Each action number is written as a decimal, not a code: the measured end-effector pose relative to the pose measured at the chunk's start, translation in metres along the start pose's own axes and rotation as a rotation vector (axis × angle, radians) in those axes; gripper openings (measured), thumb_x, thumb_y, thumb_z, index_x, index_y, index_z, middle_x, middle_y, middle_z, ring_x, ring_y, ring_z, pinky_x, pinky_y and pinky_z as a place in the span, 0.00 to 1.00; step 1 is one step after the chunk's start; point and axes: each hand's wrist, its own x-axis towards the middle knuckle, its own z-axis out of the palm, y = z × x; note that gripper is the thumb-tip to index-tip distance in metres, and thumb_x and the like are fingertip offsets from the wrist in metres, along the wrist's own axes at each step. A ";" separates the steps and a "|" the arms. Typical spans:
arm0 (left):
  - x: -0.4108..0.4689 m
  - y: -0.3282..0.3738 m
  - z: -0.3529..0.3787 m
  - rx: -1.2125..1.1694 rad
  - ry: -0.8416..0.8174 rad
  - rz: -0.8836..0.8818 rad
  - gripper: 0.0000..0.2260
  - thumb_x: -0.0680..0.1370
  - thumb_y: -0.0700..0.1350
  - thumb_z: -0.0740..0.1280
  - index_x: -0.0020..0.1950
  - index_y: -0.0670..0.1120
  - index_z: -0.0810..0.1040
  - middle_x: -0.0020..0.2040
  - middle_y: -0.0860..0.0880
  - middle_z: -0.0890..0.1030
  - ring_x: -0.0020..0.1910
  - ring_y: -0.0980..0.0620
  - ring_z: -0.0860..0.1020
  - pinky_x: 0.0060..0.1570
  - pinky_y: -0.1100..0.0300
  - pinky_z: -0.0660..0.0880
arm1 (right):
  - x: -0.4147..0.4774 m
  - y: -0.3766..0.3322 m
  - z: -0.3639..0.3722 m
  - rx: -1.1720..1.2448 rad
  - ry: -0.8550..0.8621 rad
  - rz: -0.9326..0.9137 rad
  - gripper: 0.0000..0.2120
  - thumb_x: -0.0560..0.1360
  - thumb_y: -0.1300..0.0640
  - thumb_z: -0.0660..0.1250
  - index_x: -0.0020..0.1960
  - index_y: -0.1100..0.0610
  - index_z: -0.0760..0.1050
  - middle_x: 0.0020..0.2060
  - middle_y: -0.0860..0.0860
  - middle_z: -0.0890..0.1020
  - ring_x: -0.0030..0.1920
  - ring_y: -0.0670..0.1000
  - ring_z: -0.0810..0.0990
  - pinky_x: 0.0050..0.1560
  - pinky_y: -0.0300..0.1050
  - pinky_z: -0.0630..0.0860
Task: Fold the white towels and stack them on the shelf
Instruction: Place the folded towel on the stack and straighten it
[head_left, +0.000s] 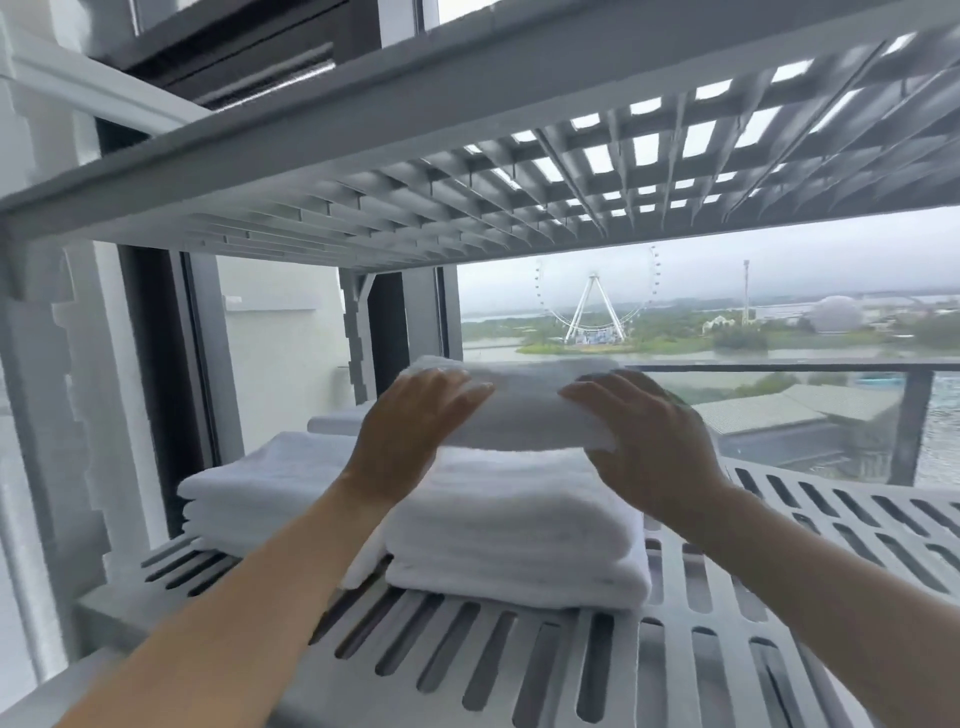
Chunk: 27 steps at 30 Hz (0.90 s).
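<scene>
Reaching in from the lower edge, both bare forearms are cut off by the frame before the elbows. They cross the slatted shelf (519, 660), whose front and right parts run out of view. The left hand (410, 421) and right hand (649, 441) are clamped on opposite ends of one folded towel (530, 410), held crosswise at mid-frame. Each hand lays its fingers over the towel's top, knuckles up. Both thumbs are hidden under the near edge. The towel is motion-blurred, and whether its underside touches the pile below or hangs just above it cannot be told. Directly beneath lies the towel stack (509, 525), white and folded, resting on the shelf. The left forearm covers its near left corner, and its layers are hard to count. A second stack (249, 483) sits just beside it on the left, partly behind the left wrist. An upper shelf (467, 171) of open grid, seen from below, spans the top. Beyond, through the window (831, 260), stand a railing (779, 370) and a distant Ferris wheel (595, 306), its upper rim hidden by the upper shelf.
</scene>
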 end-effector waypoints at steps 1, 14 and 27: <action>-0.008 0.000 0.005 -0.021 -0.048 0.002 0.32 0.65 0.27 0.66 0.66 0.50 0.67 0.57 0.44 0.78 0.55 0.44 0.76 0.52 0.51 0.76 | -0.005 -0.003 0.003 -0.039 -0.027 -0.020 0.25 0.56 0.62 0.75 0.52 0.52 0.77 0.48 0.48 0.82 0.49 0.55 0.80 0.40 0.50 0.78; -0.040 -0.013 0.009 -0.196 -0.209 -0.071 0.34 0.64 0.26 0.63 0.65 0.52 0.66 0.59 0.48 0.78 0.53 0.44 0.78 0.43 0.51 0.78 | -0.017 -0.005 0.011 0.081 -0.171 0.115 0.27 0.58 0.43 0.77 0.53 0.49 0.75 0.50 0.46 0.82 0.51 0.52 0.79 0.44 0.50 0.77; -0.044 0.008 -0.001 -0.236 -0.084 -0.086 0.31 0.61 0.29 0.67 0.63 0.48 0.74 0.59 0.50 0.79 0.56 0.46 0.78 0.48 0.54 0.77 | -0.022 -0.007 0.014 0.131 -0.345 0.012 0.24 0.71 0.40 0.65 0.63 0.49 0.69 0.62 0.45 0.74 0.64 0.50 0.69 0.59 0.48 0.64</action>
